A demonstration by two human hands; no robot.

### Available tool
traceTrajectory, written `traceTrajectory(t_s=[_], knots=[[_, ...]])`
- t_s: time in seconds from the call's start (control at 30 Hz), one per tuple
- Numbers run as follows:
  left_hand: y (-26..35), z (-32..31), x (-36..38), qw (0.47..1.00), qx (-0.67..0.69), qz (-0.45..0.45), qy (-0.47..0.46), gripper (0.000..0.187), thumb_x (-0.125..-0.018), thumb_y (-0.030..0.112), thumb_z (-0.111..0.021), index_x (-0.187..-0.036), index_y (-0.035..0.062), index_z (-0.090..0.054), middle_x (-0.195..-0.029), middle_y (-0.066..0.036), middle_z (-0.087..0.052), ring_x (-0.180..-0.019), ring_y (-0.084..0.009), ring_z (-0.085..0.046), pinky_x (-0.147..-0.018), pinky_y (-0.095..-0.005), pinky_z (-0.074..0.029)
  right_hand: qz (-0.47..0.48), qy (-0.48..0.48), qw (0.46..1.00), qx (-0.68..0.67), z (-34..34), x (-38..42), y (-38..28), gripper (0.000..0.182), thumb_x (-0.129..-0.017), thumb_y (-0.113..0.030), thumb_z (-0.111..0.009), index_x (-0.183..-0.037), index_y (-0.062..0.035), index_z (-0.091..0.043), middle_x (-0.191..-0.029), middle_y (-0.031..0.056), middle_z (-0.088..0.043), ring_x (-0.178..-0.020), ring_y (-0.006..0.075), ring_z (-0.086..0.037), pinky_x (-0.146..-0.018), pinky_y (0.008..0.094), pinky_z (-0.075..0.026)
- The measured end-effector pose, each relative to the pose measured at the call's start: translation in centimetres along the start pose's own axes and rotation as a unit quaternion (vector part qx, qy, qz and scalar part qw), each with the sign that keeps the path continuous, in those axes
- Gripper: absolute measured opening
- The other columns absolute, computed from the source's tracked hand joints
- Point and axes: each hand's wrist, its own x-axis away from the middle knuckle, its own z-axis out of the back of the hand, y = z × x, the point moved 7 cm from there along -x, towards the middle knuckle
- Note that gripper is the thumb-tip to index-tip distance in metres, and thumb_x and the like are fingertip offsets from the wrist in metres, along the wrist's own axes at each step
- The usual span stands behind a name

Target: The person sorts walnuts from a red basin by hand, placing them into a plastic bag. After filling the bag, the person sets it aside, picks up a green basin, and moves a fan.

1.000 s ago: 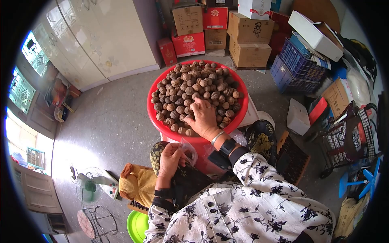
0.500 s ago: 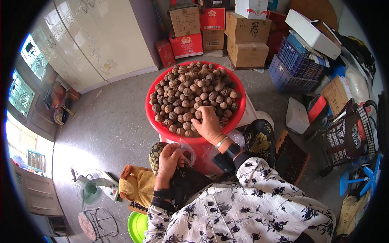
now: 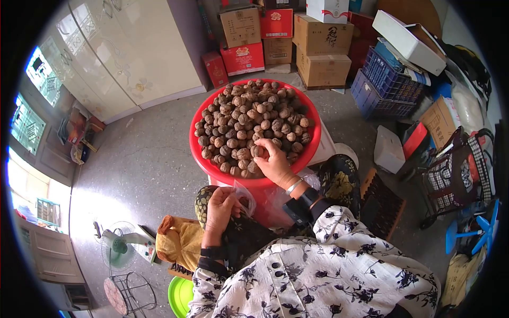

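Observation:
A wide red basin (image 3: 196,153) heaped with walnuts (image 3: 244,119) stands in front of me. My right hand (image 3: 277,166) is over the basin's near side, its thumb and fingers closed round a walnut (image 3: 257,151). Below the near rim, my left hand (image 3: 220,208) pinches the edge of a clear plastic bag (image 3: 245,197). The bag hangs beside my knee, and dark contents show faintly through it. More crumpled clear plastic (image 3: 309,182) lies under my right wrist.
Stacked cartons (image 3: 324,47) stand behind the basin. Blue crates (image 3: 383,85) and a checked trolley bag (image 3: 458,172) are on the right. At left are a fan (image 3: 119,246), a round stool (image 3: 116,294) and a lime-green basin (image 3: 180,294).
My right hand has shifted slightly, and the walnut between its fingertips shows more plainly. My left hand keeps its pinch on the bag in nearly the same place.

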Motion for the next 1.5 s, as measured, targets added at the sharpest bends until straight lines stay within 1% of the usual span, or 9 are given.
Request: traceTrajectory(t_s=[0.07,0.17,0.7,0.8,0.87,0.9,1.13,1.3,1.5], knots=[[0.0,0.0,0.0,1.000,0.000,-0.001,0.000,0.017,-0.099,0.009,-0.058,-0.113,0.0000,-0.059,-0.074,-0.005,-0.064,-0.056,-0.0109,-0.058,-0.050,-0.0245,-0.051,-0.108,-0.054,0.990,-0.072,-0.5,0.4,1.5,0.038,-0.081,0.004,-0.071,-0.116,-0.0071,-0.062,-0.101,0.0051,-0.065,-0.086,0.0132,-0.064,-0.078,0.0278,-0.053],[0.0,-0.1,-0.1,1.000,-0.002,-0.001,0.001,0.016,-0.099,0.009,-0.058,-0.112,0.0004,-0.059,-0.074,-0.005,-0.064,-0.056,-0.0108,-0.058,-0.050,-0.0243,-0.051,-0.111,-0.076,0.986,-0.094,-0.7,0.4,2.3,0.040,-0.081,0.007,-0.070,-0.118,-0.0067,-0.061,-0.102,-0.0008,-0.061,-0.089,0.0061,-0.059,-0.078,0.0234,-0.052],[0.0,0.0,-1.0,0.999,0.003,-0.037,-0.016,0.016,-0.100,0.010,-0.057,-0.114,0.0009,-0.058,-0.074,-0.004,-0.063,-0.054,-0.0114,-0.057,-0.048,-0.0247,-0.049,-0.148,-0.103,0.962,-0.203,-1.3,0.6,2.7,0.041,-0.084,0.000,-0.076,-0.120,-0.0072,-0.058,-0.107,0.0025,-0.064,-0.095,0.0100,-0.065,-0.079,0.0251,-0.056],[0.4,-0.2,-0.8,0.999,-0.001,-0.032,-0.009,0.016,-0.100,0.009,-0.057,-0.114,0.0010,-0.058,-0.074,-0.005,-0.063,-0.053,-0.0119,-0.057,-0.047,-0.0249,-0.048,-0.222,-0.114,0.933,-0.258,-1.3,1.4,2.3,0.041,-0.083,-0.008,-0.080,-0.120,-0.0083,-0.062,-0.118,0.0092,-0.064,-0.109,0.0193,-0.064,-0.091,0.0328,-0.054],[0.4,-0.2,-0.8,1.000,0.003,-0.023,-0.004,0.017,-0.099,0.009,-0.058,-0.114,0.0003,-0.058,-0.074,-0.005,-0.063,-0.055,-0.0116,-0.057,-0.049,-0.0249,-0.049,0.034,-0.072,0.997,0.010,0.3,0.6,-1.3,0.042,-0.081,-0.021,-0.084,-0.118,-0.0101,-0.066,-0.133,0.0175,-0.059,-0.126,0.0307,-0.056,-0.108,0.0429,-0.044],[0.4,-0.2,-0.8,1.000,0.007,-0.018,-0.004,0.018,-0.099,0.010,-0.058,-0.114,-0.0003,-0.058,-0.075,-0.005,-0.062,-0.056,-0.0113,-0.058,-0.051,-0.0248,-0.050,0.000,-0.105,0.994,-0.036,0.0,0.8,-1.3,0.043,-0.078,-0.032,-0.085,-0.115,-0.0150,-0.071,-0.146,0.0219,-0.049,-0.137,0.0393,-0.044,-0.117,0.0485,-0.032],[0.3,-0.2,-1.0,1.000,0.017,-0.015,-0.002,0.019,-0.099,0.010,-0.059,-0.115,0.0004,-0.058,-0.075,-0.004,-0.062,-0.057,-0.0110,-0.058,-0.051,-0.0248,-0.051,0.088,-0.195,0.976,0.033,-1.0,2.2,-3.3,0.042,-0.075,-0.040,-0.087,-0.113,-0.0253,-0.075,-0.157,0.0125,-0.041,-0.146,0.0448,-0.031,-0.117,0.0526,-0.031],[0.4,-0.3,-0.9,1.000,0.012,-0.011,0.002,0.019,-0.100,0.010,-0.057,-0.116,0.0002,-0.057,-0.075,-0.004,-0.063,-0.057,-0.0109,-0.058,-0.051,-0.0247,-0.051,0.114,-0.279,0.948,0.101,-1.8,3.2,-4.6,0.045,-0.071,-0.046,-0.084,-0.112,-0.0278,-0.074,-0.162,0.0080,-0.034,-0.149,0.0456,-0.023,-0.117,0.0636,-0.019],[0.0,-0.1,-1.0,1.000,0.013,-0.014,-0.006,0.019,-0.100,0.010,-0.057,-0.117,0.0001,-0.057,-0.075,-0.005,-0.063,-0.057,-0.0113,-0.058,-0.051,-0.0248,-0.051,0.097,-0.237,0.966,0.046,-1.6,2.9,-4.2,0.041,-0.074,-0.034,-0.086,-0.111,-0.0231,-0.073,-0.159,0.0116,-0.038,-0.147,0.0451,-0.028,-0.118,0.0570,-0.027]])
